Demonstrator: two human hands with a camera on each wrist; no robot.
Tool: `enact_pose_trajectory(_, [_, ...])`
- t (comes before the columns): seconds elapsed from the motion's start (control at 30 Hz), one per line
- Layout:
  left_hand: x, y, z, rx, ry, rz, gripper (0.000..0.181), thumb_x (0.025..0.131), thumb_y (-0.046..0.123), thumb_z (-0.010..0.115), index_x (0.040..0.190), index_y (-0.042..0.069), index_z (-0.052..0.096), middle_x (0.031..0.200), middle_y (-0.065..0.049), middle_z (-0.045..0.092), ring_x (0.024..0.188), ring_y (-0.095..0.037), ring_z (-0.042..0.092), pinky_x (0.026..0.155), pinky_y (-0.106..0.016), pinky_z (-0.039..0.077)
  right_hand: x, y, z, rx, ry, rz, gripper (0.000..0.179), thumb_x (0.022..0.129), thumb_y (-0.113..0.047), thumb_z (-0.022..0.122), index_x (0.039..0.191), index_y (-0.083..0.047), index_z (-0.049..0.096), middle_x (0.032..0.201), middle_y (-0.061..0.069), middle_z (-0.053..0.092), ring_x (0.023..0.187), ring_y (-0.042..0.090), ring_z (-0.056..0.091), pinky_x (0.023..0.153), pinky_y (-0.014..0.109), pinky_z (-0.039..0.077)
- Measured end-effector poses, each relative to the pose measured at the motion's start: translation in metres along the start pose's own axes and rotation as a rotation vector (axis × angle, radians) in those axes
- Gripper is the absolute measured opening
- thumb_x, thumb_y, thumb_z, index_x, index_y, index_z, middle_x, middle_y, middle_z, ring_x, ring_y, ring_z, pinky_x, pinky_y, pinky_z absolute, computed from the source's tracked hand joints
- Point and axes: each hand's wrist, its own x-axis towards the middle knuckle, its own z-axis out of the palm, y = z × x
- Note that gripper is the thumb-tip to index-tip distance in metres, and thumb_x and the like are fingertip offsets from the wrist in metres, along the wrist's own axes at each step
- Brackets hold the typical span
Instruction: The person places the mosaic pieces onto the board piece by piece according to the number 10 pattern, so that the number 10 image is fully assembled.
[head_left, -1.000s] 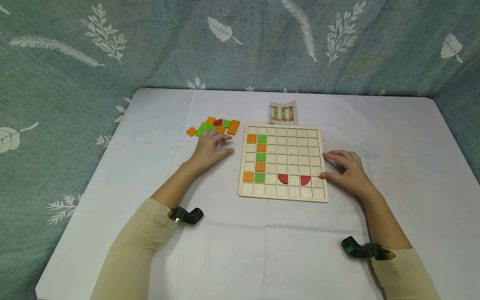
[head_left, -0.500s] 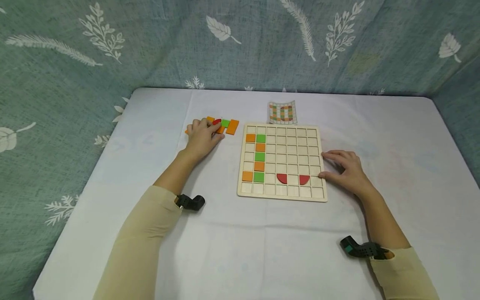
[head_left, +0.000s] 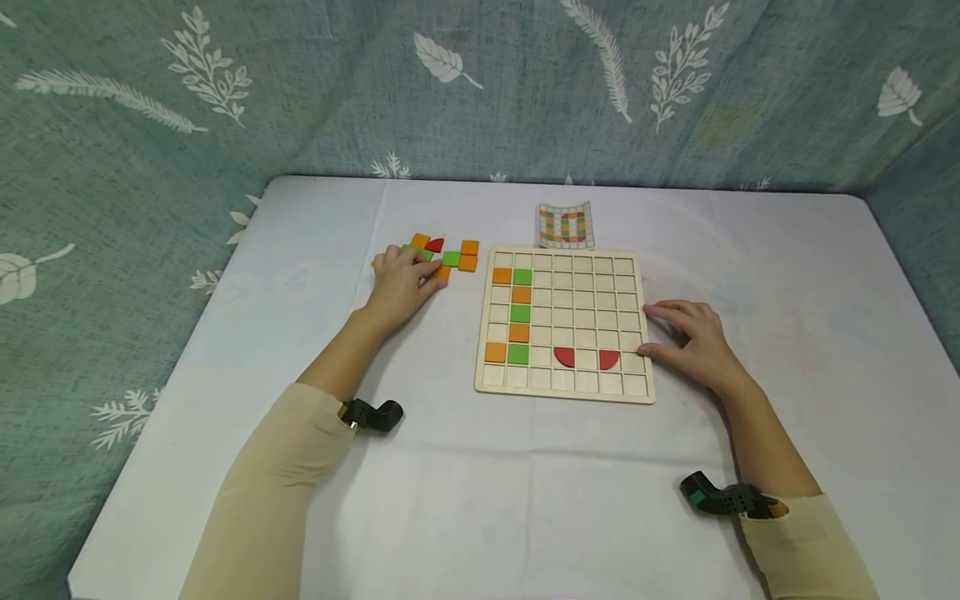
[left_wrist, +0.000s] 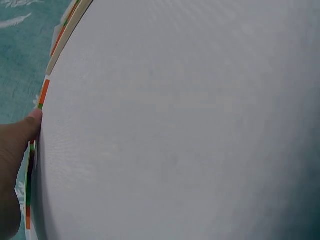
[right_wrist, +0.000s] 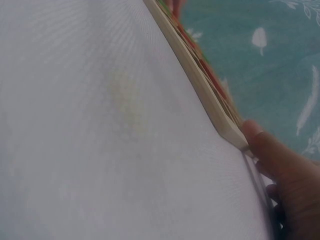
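My left hand (head_left: 397,283) reaches over a loose group of thin tiles left of the board, its fingertips touching them. Beside its fingers lie a green square tile (head_left: 452,259), two orange square tiles (head_left: 469,247) and a red quarter-circle tile (head_left: 435,245); more tiles are partly hidden beneath the hand. The wooden grid board (head_left: 543,317) lies flat, with orange and green squares set in its left columns and two red quarter-circles (head_left: 565,357) lower down. At its right edge my right hand (head_left: 693,346) rests thumb and fingertips; the right wrist view shows the thumb (right_wrist: 260,140) at the rim.
A small pattern card (head_left: 565,225) with a coloured grid lies just behind the board. All of this is on a white-covered table (head_left: 465,500). A green leaf-print cloth (head_left: 480,100) hangs behind it.
My left hand has moved left over the tiles. The green square has shifted toward me, and the two orange tiles at the right of the group have straightened. The right hand stays at the board.
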Motion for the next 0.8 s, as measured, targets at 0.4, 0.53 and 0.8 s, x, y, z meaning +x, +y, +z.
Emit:
enact_pose_trajectory(0.4, [-0.015,0.008,-0.001,-0.008,-0.019,0.138,0.033,0.085,0.033,0.070,0.108,0.009,0.072,0.096,-0.007,0.057,0.096,-0.026,0.041,0.083,-0.044,0.027,0.000,0.001,0.000,-0.005,0.007,-0.008,0.058,0.071,-0.016,0.082,0.123,-0.001,0.060,0.124,0.022,0.052,0.117,0.040,0.037,0.096,0.057,0.019])
enact_pose_trajectory(0.53, [-0.019,0.010,0.002,-0.071,0.027,0.207,0.029,0.081,0.030,0.075,0.099,0.007,0.074,0.090,-0.006,0.057,0.092,-0.026,0.042,0.084,-0.043,0.030,0.001,0.001,-0.001,-0.011,0.005,-0.007,0.059,0.071,-0.016,0.082,0.123,-0.001,0.060,0.124,0.022,0.052,0.117,0.041,0.037,0.097,0.058,0.019])
enact_pose_trajectory(0.8, [-0.023,0.021,0.005,-0.124,0.031,0.268,0.027,0.076,0.029,0.079,0.091,0.008,0.076,0.082,-0.002,0.055,0.085,-0.023,0.041,0.078,-0.038,0.032,0.001,0.001,0.000,-0.012,-0.002,0.002,0.059,0.071,-0.017,0.082,0.123,-0.001,0.060,0.124,0.022,0.052,0.117,0.041,0.036,0.097,0.059,0.018])
